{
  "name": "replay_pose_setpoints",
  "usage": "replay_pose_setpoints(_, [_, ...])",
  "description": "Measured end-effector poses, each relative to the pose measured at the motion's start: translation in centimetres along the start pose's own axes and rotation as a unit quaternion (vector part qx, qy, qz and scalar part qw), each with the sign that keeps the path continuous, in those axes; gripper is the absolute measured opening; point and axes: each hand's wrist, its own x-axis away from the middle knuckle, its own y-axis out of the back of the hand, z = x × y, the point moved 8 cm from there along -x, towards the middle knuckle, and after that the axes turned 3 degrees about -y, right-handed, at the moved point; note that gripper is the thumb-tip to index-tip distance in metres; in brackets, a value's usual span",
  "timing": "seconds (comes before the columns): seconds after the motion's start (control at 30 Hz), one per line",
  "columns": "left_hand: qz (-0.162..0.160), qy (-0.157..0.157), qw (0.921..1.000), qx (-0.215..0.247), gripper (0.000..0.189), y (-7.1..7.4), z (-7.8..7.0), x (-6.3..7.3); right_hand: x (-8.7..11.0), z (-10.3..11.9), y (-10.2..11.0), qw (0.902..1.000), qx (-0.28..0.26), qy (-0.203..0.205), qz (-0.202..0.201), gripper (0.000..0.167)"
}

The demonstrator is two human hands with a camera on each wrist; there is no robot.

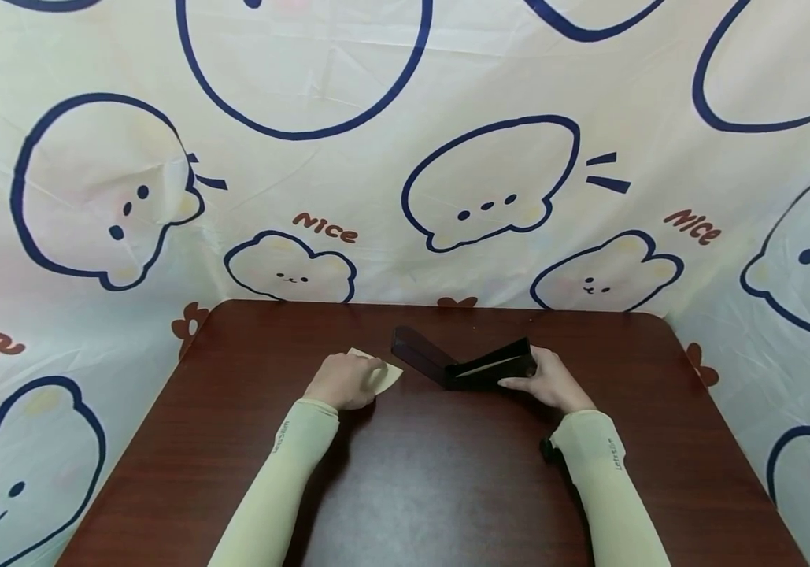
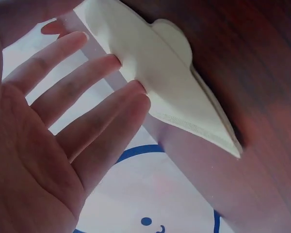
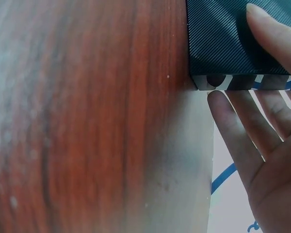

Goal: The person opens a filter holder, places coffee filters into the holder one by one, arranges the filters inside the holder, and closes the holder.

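Observation:
My left hand [image 1: 344, 380] grips a cream paper coffee filter [image 2: 160, 77], cone-shaped with a crimped seam and a rounded tab; its fingertips press against the paper in the left wrist view. To the right, my right hand [image 1: 549, 382] holds a black ribbed box [image 3: 223, 48] by its right end, with the thumb on the front face and the fingers along the end. The box's dark lid [image 1: 419, 354] stands swung out to the left. A thin cream strip [image 1: 493, 365] shows inside the box's opening. The filter lies just left of the lid.
Both hands work over the back half of a dark red-brown wooden table [image 1: 412, 472]. A cream cloth [image 1: 376, 181] printed with blue cartoon outlines hangs behind the table and along both sides. Pale green sleeves [image 1: 273, 480] cover both forearms.

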Motion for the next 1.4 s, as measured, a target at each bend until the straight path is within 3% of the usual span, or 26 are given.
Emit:
replay_pose_setpoints(0.23, [-0.01,-0.028,0.9994,-0.014,0.034,-0.2,-0.9,-0.4,0.0,0.0,0.2,1.0,0.001,0.005,-0.007,0.033])
replay_pose_setpoints(0.4, [-0.003,-0.023,0.9997,0.0,0.024,-0.3,-0.6,-0.3,0.0,0.1,0.1,1.0,-0.001,0.005,-0.006,0.033])
replay_pose_setpoints(0.57, [-0.034,-0.027,0.9987,0.026,0.008,0.1,-0.3,-0.2,0.0,0.0,0.2,1.0,-0.001,-0.001,-0.006,0.034])
replay_pose_setpoints(0.73, [-0.067,-0.01,0.9963,0.052,0.015,0.3,0.6,0.0,0.0,0.2,0.1,0.9999,-0.009,0.005,0.0,0.034])
replay_pose_setpoints(1.0, [-0.09,0.007,0.9919,0.089,0.015,0.5,1.8,-0.3,-0.2,0.1,0.0,0.9999,-0.007,0.007,-0.002,0.034])
replay_pose_setpoints(1.27, [-0.116,0.077,0.9775,0.159,0.05,0.3,3.8,0.2,-0.3,-0.1,0.1,0.9997,-0.025,0.005,-0.004,0.038])
replay_pose_setpoints(1.4, [-0.124,0.088,0.9709,0.185,0.055,0.3,4.2,0.3,-0.3,0.0,0.1,0.9995,-0.031,0.009,-0.006,0.038])
